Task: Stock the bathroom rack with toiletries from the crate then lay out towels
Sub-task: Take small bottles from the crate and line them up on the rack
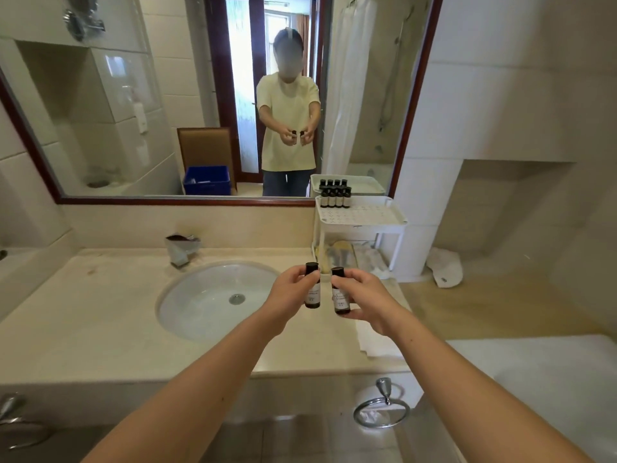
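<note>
My left hand (289, 289) grips a small dark bottle (313, 289) with a pale label, held upright above the counter. Beside it, my right hand (362, 295) grips a second dark bottle (340, 294) the same way. The two bottles are close together but apart. Farther back on the right stands a white two-tier rack (362, 215). Several dark bottles (335, 197) stand in a row at the rear left of its top shelf. Folded towels and packets (354, 259) lie on its lower shelf. A blue crate (207, 180) shows only in the mirror.
A round sink (217, 299) and chrome tap (182, 248) are set in the beige counter (100, 312). A white cloth (445, 267) lies right of the rack. A folded white towel (377, 339) sits near the counter's front right. A towel ring (382, 411) hangs below the counter edge.
</note>
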Motion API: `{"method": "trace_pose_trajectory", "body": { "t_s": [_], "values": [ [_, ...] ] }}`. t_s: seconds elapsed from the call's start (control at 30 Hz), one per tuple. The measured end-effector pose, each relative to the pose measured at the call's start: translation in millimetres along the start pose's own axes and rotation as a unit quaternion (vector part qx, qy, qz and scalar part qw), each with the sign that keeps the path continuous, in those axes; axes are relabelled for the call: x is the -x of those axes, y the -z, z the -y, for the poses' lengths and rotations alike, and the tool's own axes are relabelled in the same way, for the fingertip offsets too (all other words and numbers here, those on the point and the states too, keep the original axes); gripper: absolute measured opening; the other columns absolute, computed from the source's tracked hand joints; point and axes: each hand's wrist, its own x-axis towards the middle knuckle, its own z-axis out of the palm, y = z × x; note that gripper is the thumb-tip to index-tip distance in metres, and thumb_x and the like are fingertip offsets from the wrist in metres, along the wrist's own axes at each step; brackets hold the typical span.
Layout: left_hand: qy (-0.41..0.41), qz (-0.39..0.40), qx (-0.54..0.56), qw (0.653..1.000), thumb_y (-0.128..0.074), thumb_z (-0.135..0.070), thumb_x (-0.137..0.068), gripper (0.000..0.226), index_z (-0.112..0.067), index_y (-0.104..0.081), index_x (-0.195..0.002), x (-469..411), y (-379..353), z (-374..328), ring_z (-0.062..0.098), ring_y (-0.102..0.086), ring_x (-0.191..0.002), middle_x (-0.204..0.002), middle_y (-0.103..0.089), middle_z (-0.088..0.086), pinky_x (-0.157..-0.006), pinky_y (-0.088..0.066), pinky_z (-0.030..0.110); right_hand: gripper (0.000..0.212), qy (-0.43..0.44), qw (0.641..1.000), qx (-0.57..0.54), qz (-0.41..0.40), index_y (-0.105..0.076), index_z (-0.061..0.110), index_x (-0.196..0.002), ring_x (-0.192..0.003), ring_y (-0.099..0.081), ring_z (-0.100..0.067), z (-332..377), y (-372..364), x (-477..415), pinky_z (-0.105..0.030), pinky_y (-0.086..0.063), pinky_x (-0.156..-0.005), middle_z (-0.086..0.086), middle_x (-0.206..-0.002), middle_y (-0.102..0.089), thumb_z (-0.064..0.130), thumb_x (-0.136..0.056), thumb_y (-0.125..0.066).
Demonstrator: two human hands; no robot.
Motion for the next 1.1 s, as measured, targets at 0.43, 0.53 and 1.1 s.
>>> {"method": "trace_pose_trajectory", "body": {
  "t_s": [0.43, 0.53, 1.1],
  "values": [
    [-0.054, 0.041, -0.025, 0.997, -0.057, -0.023, -0.094, 0.015, -0.024, -0.066, -0.106, -152, -57, -32, 0.015, -0.067, -0.099, -0.103, -0.072, -0.002, -0.087, -0.055, 0.033, 0.009, 0.05, 0.997, 0.006, -0.064, -0.068, 0.026, -0.099, -0.091, -0.069, -0.012, 31, 90, -120, -0.037, -0.059, -0.082, 0.007, -0.095, -0.073, 0.026, -0.09, -0.066],
    [-0.059, 0.048, -0.029, 0.997, -0.058, -0.024, -0.094, 0.023, -0.019, -0.063, -0.117, -198, -66, -40, 0.011, -0.065, -0.099, -0.106, -0.07, -0.004, -0.085, -0.052, 0.028, 0.013, 0.054, 0.995, -0.001, -0.086, -0.068, 0.023, -0.103, -0.094, -0.069, -0.015, 42, 105, -159, -0.034, -0.059, -0.078, 0.004, -0.099, -0.072, 0.024, -0.09, -0.066],
    [-0.101, 0.037, -0.134, 0.985, -0.064, -0.032, -0.09, 0.017, -0.031, -0.063, -0.107, -379, -105, -50, -0.002, -0.061, -0.081, -0.094, -0.066, -0.014, -0.057, -0.043, 0.01, 0.017, 0.061, 0.991, 0.018, -0.114, -0.067, 0.019, -0.105, -0.098, -0.066, -0.018, 77, 165, -335, -0.036, -0.056, -0.084, -0.001, -0.103, -0.07, 0.018, -0.088, -0.068]
  ]
}}
